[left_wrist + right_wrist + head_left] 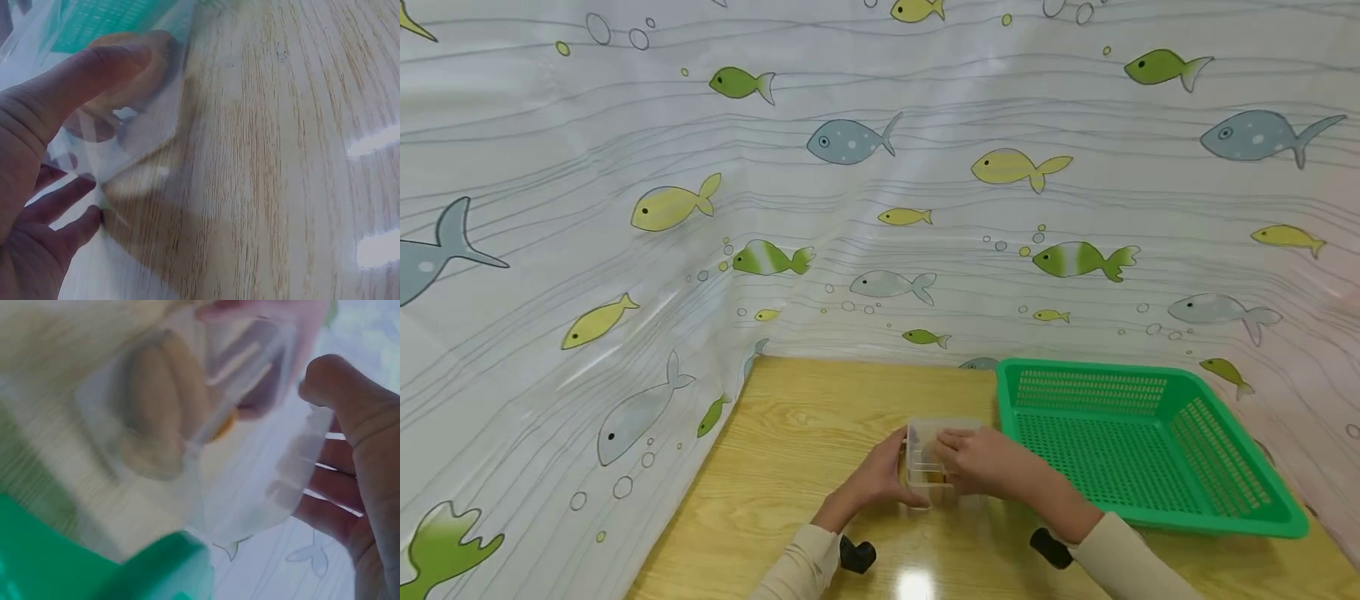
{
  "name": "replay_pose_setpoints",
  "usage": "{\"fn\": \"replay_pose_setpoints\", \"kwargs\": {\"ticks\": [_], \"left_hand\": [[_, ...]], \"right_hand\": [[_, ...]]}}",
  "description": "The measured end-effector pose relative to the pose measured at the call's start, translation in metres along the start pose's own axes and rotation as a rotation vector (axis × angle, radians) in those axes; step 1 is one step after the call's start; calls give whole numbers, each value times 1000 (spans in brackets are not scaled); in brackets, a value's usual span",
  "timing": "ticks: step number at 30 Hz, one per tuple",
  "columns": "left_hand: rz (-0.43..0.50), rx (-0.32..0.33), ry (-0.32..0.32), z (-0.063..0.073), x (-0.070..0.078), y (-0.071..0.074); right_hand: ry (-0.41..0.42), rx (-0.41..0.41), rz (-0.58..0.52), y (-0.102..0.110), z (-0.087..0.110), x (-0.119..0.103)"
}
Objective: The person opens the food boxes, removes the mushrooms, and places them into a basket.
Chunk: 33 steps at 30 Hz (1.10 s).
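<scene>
A clear plastic box [928, 482] stands on the wood-grain table, between both hands. My left hand [880, 477] grips its left side; the left wrist view shows the thumb [94, 72] against one wall and fingers curled below. From the right, my right hand [981, 458] holds the box, its fingers over the top in the head view. In the right wrist view its thumb [337, 381] and fingers pinch a translucent plastic edge. Through the plastic show brown, rounded pieces [156, 394], blurred, with a small orange patch [225, 425] beside them.
A green plastic basket [1213, 521] with mesh floor and sides stands just right of the box. Fish-printed white sheeting [850, 217] hangs behind and at the sides. The wood-grain table [805, 417] extends to the left. Black wrist devices [857, 554] sit at both cuffs.
</scene>
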<state>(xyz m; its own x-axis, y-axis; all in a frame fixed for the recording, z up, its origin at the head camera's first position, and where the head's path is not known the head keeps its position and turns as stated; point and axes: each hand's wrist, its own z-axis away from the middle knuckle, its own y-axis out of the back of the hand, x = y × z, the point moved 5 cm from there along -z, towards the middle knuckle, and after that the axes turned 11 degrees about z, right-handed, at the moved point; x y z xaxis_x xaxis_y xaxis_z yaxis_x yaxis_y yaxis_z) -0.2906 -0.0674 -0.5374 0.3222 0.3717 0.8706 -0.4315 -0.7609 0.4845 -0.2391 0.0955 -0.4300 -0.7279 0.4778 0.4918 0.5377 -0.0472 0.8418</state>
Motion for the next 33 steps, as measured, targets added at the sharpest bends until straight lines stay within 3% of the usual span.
{"fn": "replay_pose_setpoints", "kwargs": {"ticks": [4,7,10,13,21,24,28,33], "left_hand": [[12,-5,-8,1,1,1],[-14,-5,-15,1,0,1],[-41,7,-12,1,-1,1],[-49,16,-14,1,-4,0],[-92,20,-19,1,-7,-4],[-106,21,-18,1,-6,-3],[-91,25,-3,1,-4,-1],[-84,28,13,4,-4,0]], "right_hand": [[-111,54,-201,5,4,18],[-235,130,-218,8,7,32],[-314,269,-167,12,7,43],[-334,398,-87,11,7,49],[-421,566,79,2,11,48],[-484,531,79,-1,11,48],[-567,340,22,-8,7,51],[-561,149,-51,-26,6,47]]}}
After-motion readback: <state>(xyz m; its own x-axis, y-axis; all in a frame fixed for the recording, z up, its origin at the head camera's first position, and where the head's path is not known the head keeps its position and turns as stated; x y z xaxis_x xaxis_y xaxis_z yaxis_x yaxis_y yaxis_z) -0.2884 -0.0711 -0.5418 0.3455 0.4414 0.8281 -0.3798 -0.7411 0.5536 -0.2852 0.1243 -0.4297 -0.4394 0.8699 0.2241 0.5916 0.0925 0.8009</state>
